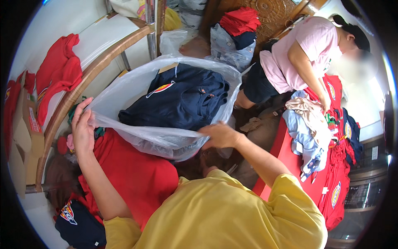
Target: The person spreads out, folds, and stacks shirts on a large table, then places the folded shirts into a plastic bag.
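A large clear plastic bag (137,137) stands with its mouth spread wide in front of me. Inside it lie folded navy garments (186,97) with a printed logo and a drawstring. My left hand (84,128) grips the bag's rim at its left corner, fingers curled over the edge. At the near right side of the rim, my right hand (222,135) is closed on the plastic; its fingertips are partly hidden.
A co-worker (304,54) in a pink shirt bends over a red-covered table (271,166) with red and light blue clothes. Red cloth (132,174) lies below the bag. A wooden rail (78,89) and cardboard box (31,137) stand left; another filled bag (232,52) sits behind.
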The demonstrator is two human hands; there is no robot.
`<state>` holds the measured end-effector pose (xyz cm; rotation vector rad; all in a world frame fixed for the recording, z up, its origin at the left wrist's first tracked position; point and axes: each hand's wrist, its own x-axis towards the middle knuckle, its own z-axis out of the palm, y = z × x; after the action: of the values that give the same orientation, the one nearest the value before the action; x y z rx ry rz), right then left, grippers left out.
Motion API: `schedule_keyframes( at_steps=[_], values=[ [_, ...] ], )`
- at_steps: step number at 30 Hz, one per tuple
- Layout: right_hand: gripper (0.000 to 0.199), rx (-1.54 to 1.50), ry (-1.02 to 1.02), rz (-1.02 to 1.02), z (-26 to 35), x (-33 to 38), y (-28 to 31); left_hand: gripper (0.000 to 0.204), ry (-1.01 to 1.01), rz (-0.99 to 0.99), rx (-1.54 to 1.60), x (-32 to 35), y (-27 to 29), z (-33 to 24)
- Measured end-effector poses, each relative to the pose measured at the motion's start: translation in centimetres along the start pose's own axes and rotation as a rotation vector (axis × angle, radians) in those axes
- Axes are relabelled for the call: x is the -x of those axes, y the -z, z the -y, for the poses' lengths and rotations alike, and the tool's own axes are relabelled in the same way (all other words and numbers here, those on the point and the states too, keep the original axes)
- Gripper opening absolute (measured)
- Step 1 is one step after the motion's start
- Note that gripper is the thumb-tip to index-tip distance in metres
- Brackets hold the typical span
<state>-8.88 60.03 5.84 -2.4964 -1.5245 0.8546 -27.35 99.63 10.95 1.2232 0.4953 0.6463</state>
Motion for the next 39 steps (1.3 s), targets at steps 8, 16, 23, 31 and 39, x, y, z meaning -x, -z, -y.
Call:
schedule_keyframes(
  at_steps=[8,16,23,31,39],
  values=[
    [0.025,0.216,-0.035,-0.832,-2.7,11.3,14.6,0.034,-0.573,-0.024,-1.396,1.3,-5.5,-4.6],
    [0.009,0.405,0.53,-0.737,6.7,9.4,12.0,0.067,-0.334,1.11,-1.063,3.9,-20.6,0.5],
    [0.008,0.419,0.288,-0.705,6.1,13.8,9.6,0.035,0.271,1.557,-1.245,8.8,-16.9,9.7],
    [0.011,0.415,0.292,-0.921,8.1,11.0,9.4,0.035,0.05,1.253,-1.016,7.4,-19.9,10.1],
    [0.02,0.021,0.261,-1.412,3.3,13.0,9.2,0.032,0.256,1.335,-1.077,6.3,-21.0,11.0]
  ],
)
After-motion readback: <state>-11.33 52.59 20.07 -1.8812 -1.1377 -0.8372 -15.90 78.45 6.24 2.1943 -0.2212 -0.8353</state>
